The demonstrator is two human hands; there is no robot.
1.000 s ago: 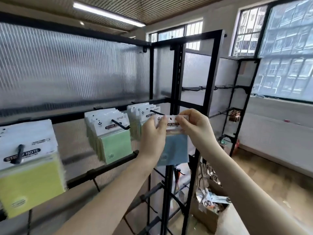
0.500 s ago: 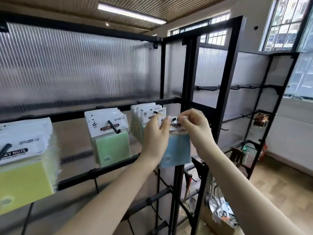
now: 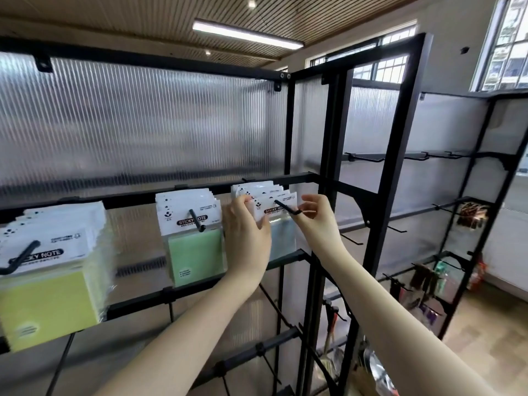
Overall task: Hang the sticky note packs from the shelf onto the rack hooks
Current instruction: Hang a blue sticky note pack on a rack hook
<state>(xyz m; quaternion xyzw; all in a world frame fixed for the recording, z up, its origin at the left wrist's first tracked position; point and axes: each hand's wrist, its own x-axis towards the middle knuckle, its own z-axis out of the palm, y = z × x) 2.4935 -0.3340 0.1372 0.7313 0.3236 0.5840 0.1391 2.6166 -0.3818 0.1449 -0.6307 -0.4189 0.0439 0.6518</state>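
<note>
Black metal display rack [image 3: 323,178] backed by ribbed translucent plastic panels [image 3: 143,124]; wood-slat ceiling, strip light [image 3: 247,34], grid windows at right, wooden floor.

Three black hooks carry packs with white header cards printed "STICKY NOTE": yellow packs [image 3: 48,298] far left, green packs [image 3: 195,254] centre, pale blue sticky note pack [image 3: 281,221] at the right hook [image 3: 285,207], threaded on it in front of others. Left hand [image 3: 247,232] fingers spread, touching the blue pack's left edge. Right hand [image 3: 314,214] fingertips pinching at the hook tip. Smaller print unreadable.
</note>
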